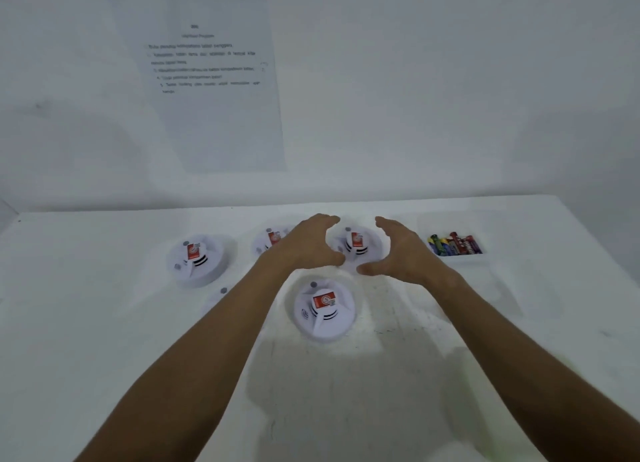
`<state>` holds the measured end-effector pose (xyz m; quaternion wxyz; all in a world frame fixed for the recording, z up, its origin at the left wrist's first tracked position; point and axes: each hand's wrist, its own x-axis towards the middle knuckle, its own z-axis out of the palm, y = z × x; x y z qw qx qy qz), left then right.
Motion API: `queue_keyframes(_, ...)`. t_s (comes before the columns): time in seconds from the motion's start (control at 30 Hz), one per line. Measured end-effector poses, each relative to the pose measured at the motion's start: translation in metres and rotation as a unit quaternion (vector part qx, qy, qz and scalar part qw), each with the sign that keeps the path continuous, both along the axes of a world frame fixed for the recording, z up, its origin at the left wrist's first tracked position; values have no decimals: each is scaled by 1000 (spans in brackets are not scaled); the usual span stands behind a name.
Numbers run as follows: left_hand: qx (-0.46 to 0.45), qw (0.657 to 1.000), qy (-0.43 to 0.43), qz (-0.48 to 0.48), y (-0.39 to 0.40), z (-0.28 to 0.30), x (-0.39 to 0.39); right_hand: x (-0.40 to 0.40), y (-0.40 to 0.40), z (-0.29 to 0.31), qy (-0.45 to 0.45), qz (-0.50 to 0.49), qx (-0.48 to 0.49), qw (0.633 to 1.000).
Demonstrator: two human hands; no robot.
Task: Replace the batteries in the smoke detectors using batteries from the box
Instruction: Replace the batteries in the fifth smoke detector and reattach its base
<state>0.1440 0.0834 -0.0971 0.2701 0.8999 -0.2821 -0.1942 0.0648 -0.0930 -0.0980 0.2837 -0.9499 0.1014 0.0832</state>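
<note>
Head view: my left hand (304, 245) and right hand (403, 250), both spread wide, flank the far smoke detector (356, 245), gripping nothing. Battery box (455, 245) sits just right. Advice: close evenly on its rim, lift level.

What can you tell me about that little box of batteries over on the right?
The box is a small, shallow, white open tray resting on the white table, near its far right corner. Inside lie several cylindrical batteries side by side, in red, black, blue, yellow and green wrappers. Nothing touches it; the right hand hovers just left of it.
</note>
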Motion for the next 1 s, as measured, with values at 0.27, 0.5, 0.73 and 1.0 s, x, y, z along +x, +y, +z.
queue_keyframes(0.27, 79, 997, -1, -15, -22, -22, 10, 6, 1, -15, 31, 12, 12, 999)
queue_keyframes(0.5, 35, 999, 6, -2, -26, -16, -3, 8, -3, -22, -21, 19, 36, 999)
queue_keyframes(0.73, -132, 988, 80, 32, -16, 31, -56, -37, -29, 8, -73, 70, 104, 989)
queue_keyframes(1.0, -259, 955, 128, 65, -33, 54, -115, -95, -76, 40, -107, 118, 241, 957)
